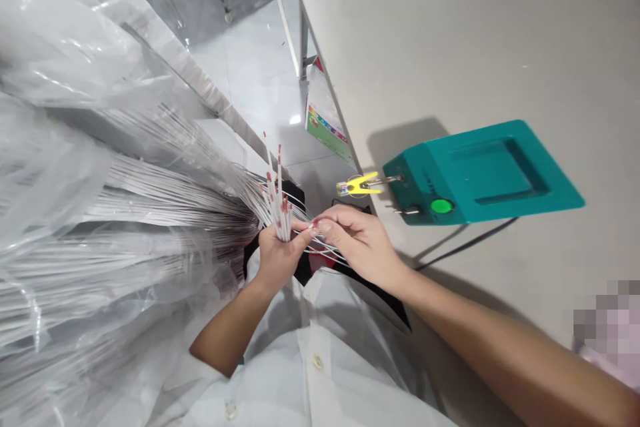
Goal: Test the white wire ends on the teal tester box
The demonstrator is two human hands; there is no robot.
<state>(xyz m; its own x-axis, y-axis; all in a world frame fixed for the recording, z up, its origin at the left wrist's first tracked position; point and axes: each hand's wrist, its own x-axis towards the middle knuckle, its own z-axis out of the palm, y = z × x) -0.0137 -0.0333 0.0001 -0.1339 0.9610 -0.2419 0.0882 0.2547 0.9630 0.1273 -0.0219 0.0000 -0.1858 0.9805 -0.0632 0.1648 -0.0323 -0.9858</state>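
My left hand (277,253) is closed around a bunch of thin white wires with red tips (279,203), the tips pointing up. My right hand (353,237) pinches a few of these wires at their ends, right beside the left hand. The wires run left into a big fan of white strands under clear plastic sheeting (125,167). Both hands are in front of my white buttoned garment (310,353).
A teal box (480,173) with a green button (442,205) sits on the pale table (450,33) to the right. A yellow clip (357,185) hangs on its metal prong, and a black cable leaves it. A colourful carton (325,123) stands on the floor.
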